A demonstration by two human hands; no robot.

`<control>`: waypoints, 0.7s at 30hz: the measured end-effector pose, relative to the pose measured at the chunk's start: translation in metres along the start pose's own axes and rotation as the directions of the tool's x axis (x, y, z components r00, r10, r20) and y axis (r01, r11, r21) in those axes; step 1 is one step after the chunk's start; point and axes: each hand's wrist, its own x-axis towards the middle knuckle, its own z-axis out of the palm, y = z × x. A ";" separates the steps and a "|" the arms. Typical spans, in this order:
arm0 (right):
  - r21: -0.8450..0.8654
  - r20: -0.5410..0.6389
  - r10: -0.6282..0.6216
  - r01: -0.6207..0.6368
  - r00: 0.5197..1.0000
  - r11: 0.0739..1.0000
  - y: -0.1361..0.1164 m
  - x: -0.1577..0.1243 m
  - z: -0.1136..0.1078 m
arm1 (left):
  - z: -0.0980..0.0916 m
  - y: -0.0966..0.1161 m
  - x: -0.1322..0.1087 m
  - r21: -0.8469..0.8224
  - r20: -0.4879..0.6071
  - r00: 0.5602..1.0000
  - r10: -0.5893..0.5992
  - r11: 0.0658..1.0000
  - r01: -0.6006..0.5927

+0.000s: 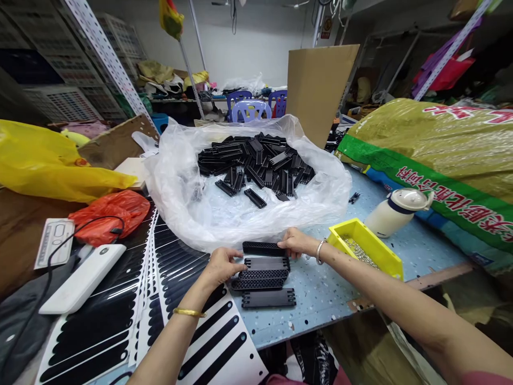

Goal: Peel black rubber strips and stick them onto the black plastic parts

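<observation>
Several black plastic strips lie in a short column on the blue speckled table in front of me. My right hand [295,243] pinches the right end of the farthest strip [262,248]. Thumb and fingers of my left hand [223,266] close at the left end of the strip below it [265,264]. Nearer to me are strips with a lattice face [260,283] and a smooth-faced strip [268,298] with notched ends. Behind both hands, a clear plastic bag [188,224] lies spread wide, with a heap of similar black pieces [256,160] in it.
Right of my right hand stand a yellow bin [387,262] of small metal parts and a cream bottle [395,214]. A large printed sack [441,155] fills the right side. On the left are sheets of black strip stickers [216,342], a white power bank [84,278] and a red bag [112,214].
</observation>
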 end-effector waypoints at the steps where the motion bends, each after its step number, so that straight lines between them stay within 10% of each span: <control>1: 0.010 -0.007 -0.003 0.003 1.000 1.000 0.000 -0.001 0.000 | 0.000 -0.001 0.001 -0.016 0.009 1.000 -0.004 1.000 0.004; 21: 0.117 -0.303 -0.143 0.185 0.942 0.976 0.036 -0.022 0.015 | -0.001 -0.004 0.001 -0.003 0.177 0.972 0.156 0.987 -0.158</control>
